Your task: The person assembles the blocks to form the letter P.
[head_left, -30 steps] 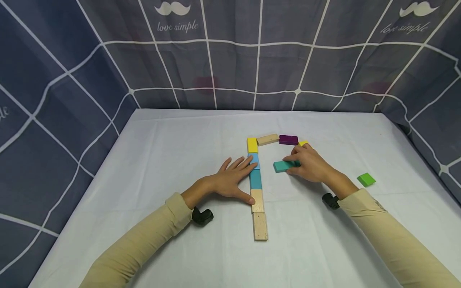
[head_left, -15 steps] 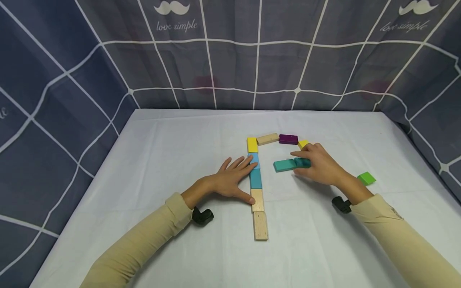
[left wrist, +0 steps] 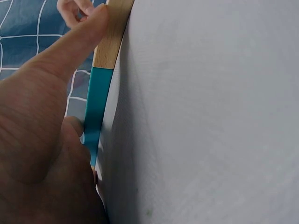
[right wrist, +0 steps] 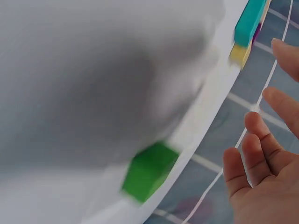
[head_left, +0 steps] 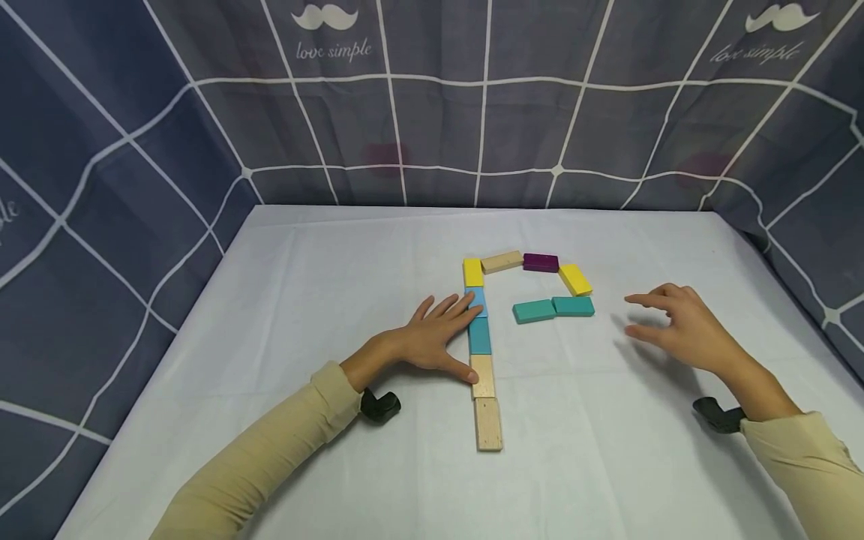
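Observation:
My left hand (head_left: 432,341) lies spread along a straight column of flat blocks, fingertips on the light blue block (head_left: 475,301) and thumb on a bare wood block (head_left: 482,376). Between them in the column is a teal-blue block (left wrist: 97,102); a yellow block (head_left: 473,272) tops it and another wood block (head_left: 488,424) ends it. My right hand (head_left: 688,330) is over the cloth at the right, fingers apart, holding nothing. To its left lie two teal blocks (head_left: 573,306) end to end, below a tilted yellow block (head_left: 575,280). The green block (right wrist: 150,171) shows in the right wrist view.
A wood block (head_left: 502,262) and a purple block (head_left: 541,262) run from the column's top toward the tilted yellow block. White cloth covers the table (head_left: 351,255). A grey checked curtain (head_left: 439,127) stands behind and at both sides.
My right hand has let go of the second teal block, now lying against the first, and moved right. It now hides the green block in the head view. The left hand stays put.

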Tool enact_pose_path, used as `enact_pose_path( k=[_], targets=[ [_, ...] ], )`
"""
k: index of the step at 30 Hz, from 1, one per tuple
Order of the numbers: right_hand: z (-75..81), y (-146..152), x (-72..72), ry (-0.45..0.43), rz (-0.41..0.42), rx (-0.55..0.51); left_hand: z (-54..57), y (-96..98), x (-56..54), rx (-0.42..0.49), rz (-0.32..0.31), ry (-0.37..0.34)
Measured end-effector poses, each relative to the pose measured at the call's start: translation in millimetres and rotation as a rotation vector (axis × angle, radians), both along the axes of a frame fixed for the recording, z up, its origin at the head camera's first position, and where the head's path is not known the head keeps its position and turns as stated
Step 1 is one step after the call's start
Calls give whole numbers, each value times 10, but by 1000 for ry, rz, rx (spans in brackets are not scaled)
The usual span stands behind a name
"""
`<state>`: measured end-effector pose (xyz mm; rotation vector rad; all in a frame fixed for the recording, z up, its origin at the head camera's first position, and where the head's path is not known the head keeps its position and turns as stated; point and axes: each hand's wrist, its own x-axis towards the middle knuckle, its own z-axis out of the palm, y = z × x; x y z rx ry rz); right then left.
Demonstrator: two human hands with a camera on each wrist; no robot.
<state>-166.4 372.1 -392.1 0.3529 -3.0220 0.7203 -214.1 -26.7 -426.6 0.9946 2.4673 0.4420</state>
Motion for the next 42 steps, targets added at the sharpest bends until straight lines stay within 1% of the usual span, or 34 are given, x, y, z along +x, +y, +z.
enact_pose_path(
  k=[5, 11, 17, 26, 30, 34, 38, 42],
  targets=[
    [-61, 301, 108, 29, -51, 6, -15, -1, -2, 11, 3, 5],
    [-159, 554, 203, 4, -103, 5, -20, 0, -1, 19, 4, 4],
    [-219, 673, 240, -1, -133, 18, -12, 0, 2, 31, -2, 5],
    [-239, 713, 230, 7, -123, 42, 8, 0, 6, 26, 1, -3],
    [-219, 653, 228, 7, -108, 33, 6, 4, 6, 24, 0, -4],
    [-135, 488, 187, 41, -44, -12, 18, 4, 11, 17, 0, -4],
    [7, 178, 91, 77, 29, -55, 31, -5, 11, 17, 4, -6],
    [127, -205, -18, 82, 110, -88, 25, -4, 9, 19, 4, -5]
  ],
)
